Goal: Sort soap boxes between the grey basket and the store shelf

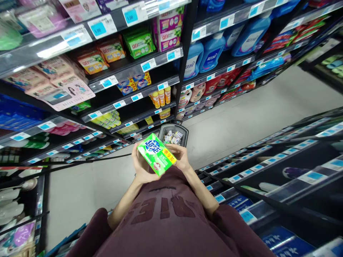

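Both of my hands hold a bright green soap pack [157,154] with blue lettering and a yellow corner label, tilted in front of my chest. My left hand [140,166] wraps round its left and lower side, the thumb along the near edge. At the right end my right hand [180,156] closes on the pack, its fingers partly hidden behind it. Just beyond my hands, a grey shopping basket [184,132] stands on the floor with several small white boxes [174,136] inside.
A tall shelf unit [128,107] with soap packs and blue detergent bottles [213,51] rises ahead and to the left. Another shelf [289,182] with price tags runs along my right. Grey floor [227,117] stretches between them. A rack [16,207] stands at lower left.
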Motion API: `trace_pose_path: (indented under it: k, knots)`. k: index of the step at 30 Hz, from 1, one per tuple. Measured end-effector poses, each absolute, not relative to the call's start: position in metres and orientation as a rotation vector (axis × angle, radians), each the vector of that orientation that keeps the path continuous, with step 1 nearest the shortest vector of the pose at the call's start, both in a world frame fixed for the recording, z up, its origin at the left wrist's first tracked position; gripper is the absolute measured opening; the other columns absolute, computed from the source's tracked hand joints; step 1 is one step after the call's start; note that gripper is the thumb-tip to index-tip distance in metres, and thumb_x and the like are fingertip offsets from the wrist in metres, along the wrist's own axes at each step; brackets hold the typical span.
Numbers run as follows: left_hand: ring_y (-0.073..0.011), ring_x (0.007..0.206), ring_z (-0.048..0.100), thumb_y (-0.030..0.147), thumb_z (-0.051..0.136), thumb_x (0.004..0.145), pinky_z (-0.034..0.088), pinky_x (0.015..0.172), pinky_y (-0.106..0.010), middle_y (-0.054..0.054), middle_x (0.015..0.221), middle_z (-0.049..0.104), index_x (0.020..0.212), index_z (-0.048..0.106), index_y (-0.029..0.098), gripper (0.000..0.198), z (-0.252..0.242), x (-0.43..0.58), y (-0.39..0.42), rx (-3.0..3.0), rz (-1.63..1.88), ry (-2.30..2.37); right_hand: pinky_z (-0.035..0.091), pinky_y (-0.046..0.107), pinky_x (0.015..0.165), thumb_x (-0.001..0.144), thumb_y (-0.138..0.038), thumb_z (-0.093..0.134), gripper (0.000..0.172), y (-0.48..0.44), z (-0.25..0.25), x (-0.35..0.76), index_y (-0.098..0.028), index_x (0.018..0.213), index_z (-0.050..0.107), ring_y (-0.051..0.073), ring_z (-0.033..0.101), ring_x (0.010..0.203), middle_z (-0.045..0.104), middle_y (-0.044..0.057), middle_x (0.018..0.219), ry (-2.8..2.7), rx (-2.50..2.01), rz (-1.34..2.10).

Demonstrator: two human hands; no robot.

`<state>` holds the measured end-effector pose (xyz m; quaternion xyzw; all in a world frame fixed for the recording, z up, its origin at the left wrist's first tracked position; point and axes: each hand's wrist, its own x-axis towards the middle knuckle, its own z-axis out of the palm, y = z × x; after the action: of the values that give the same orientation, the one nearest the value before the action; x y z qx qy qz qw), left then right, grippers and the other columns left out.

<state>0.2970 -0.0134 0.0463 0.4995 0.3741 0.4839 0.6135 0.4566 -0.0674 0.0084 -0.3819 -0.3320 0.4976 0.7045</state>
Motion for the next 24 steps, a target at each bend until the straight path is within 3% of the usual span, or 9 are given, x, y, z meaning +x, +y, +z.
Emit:
trace_pose_path:
  k: [2,5,7,10,13,17,19,22,24]
  knots:
    - [-0.0442,0.139,0.040,0.052,0.098,0.024,0.036,0.115,-0.047,-0.012,0.144,0.048,0.144,0.040,0.027,0.135,0.051,0.294,-0.011,1.072,1.076,0.794,0.060,0.042,0.085,0.047,-0.064,0.092,0.079,-0.067,0.008,0.458,-0.022,0.112,0.072,0.029,0.076,0.086,0.079,0.009,0.090,-0.759,-0.856,1.014]
    - [-0.0423,0.134,0.048,0.077,0.080,0.047,0.043,0.108,-0.052,-0.011,0.138,0.058,0.138,0.051,0.027,0.107,0.053,0.292,-0.013,0.743,0.954,0.646,0.059,0.040,0.080,0.056,-0.059,0.091,0.063,-0.066,0.012,0.465,-0.024,0.106,0.072,0.023,0.071,0.070,0.073,0.002,0.070,-0.817,-0.977,0.825]
    - [-0.0412,0.130,0.052,0.078,0.067,0.064,0.044,0.105,-0.056,-0.012,0.131,0.064,0.133,0.057,0.024,0.088,0.054,0.293,-0.016,0.516,0.839,0.594,0.058,0.041,0.081,0.056,-0.059,0.091,0.067,-0.065,0.018,0.471,-0.025,0.109,0.070,0.024,0.070,0.078,0.072,0.004,0.082,-0.916,-1.073,0.704]
    - [-0.0390,0.125,0.056,0.068,0.062,0.075,0.043,0.106,-0.057,-0.013,0.124,0.069,0.126,0.062,0.019,0.070,0.057,0.296,-0.020,0.308,0.667,0.560,0.049,0.049,0.104,0.043,-0.058,0.096,0.098,-0.065,0.025,0.479,-0.027,0.130,0.061,0.034,0.059,0.121,0.060,0.012,0.132,-1.230,-1.117,0.667]
    - [-0.0379,0.124,0.057,0.064,0.060,0.079,0.040,0.108,-0.057,-0.014,0.125,0.070,0.123,0.064,0.018,0.064,0.059,0.298,-0.020,0.194,0.486,0.529,0.044,0.050,0.110,0.051,-0.054,0.095,0.104,-0.066,0.022,0.480,-0.028,0.141,0.049,0.034,0.054,0.128,0.055,0.013,0.139,-1.385,-1.047,0.814]
    - [-0.0400,0.127,0.055,0.066,0.058,0.079,0.033,0.111,-0.061,-0.017,0.136,0.063,0.135,0.058,0.015,0.075,0.057,0.301,-0.019,0.175,0.308,0.415,0.053,0.044,0.096,0.068,-0.062,0.082,0.092,-0.068,0.010,0.477,-0.024,0.143,0.045,0.030,0.062,0.111,0.060,0.012,0.129,-1.190,-1.087,0.836]
    - [-0.0420,0.130,0.052,0.067,0.058,0.079,0.029,0.112,-0.063,-0.019,0.142,0.059,0.140,0.054,0.014,0.081,0.054,0.302,-0.018,0.172,0.242,0.360,0.053,0.043,0.092,0.080,-0.065,0.068,0.074,-0.067,0.009,0.477,-0.024,0.139,0.049,0.028,0.062,0.106,0.061,0.011,0.125,-1.096,-1.111,0.848]
    - [-0.0429,0.130,0.053,0.068,0.055,0.080,0.026,0.114,-0.060,-0.022,0.141,0.059,0.140,0.053,0.009,0.084,0.049,0.304,-0.017,0.165,0.169,0.320,0.050,0.041,0.092,0.091,-0.060,0.055,0.048,-0.065,0.012,0.480,-0.024,0.122,0.060,0.026,0.063,0.103,0.065,0.007,0.115,-1.031,-1.127,0.883]
    - [-0.0427,0.129,0.054,0.068,0.053,0.081,0.028,0.113,-0.059,-0.025,0.137,0.061,0.140,0.053,0.005,0.086,0.046,0.305,-0.016,0.161,0.146,0.308,0.049,0.041,0.094,0.093,-0.059,0.053,0.043,-0.063,0.015,0.481,-0.024,0.115,0.063,0.026,0.063,0.103,0.066,0.006,0.112,-1.020,-1.147,0.891]
